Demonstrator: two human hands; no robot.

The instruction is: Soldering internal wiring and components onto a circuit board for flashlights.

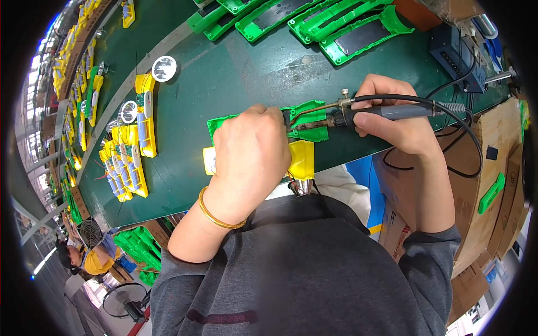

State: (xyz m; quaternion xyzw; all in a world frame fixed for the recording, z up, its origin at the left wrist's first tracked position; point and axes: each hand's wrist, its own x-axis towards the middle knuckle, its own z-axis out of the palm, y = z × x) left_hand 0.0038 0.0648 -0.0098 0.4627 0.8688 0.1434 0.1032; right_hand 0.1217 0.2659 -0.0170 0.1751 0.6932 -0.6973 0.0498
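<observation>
In the head view, a green shell (310, 133) is seen on the green worktop (216, 73), partly covered by the left hand (252, 147), with its ends showing to either side. Its long axis is laid roughly left to right. From the right hand (389, 113) it is found to the left, so the left hand is the nearer one. The left hand is curled, knuckles up; whether anything is pinched beneath it cannot be told.

A soldering iron (399, 112) is grasped in the right hand by its grey handle. Its long axis is also run nearly left to right, and its tip is pointed left, inclined slightly toward the person, over the right part of the green shell. A thin bent brass tube (318, 109) is carried alongside on the far side and aimed at the same spot; whether either is touching cannot be made out.

Just beside the green shell, on its near side, a yellow shell (302, 161) is partly hidden by the left hand. A shiny reflector (301, 187) is seen at its near side, at the worktop's edge.
</observation>
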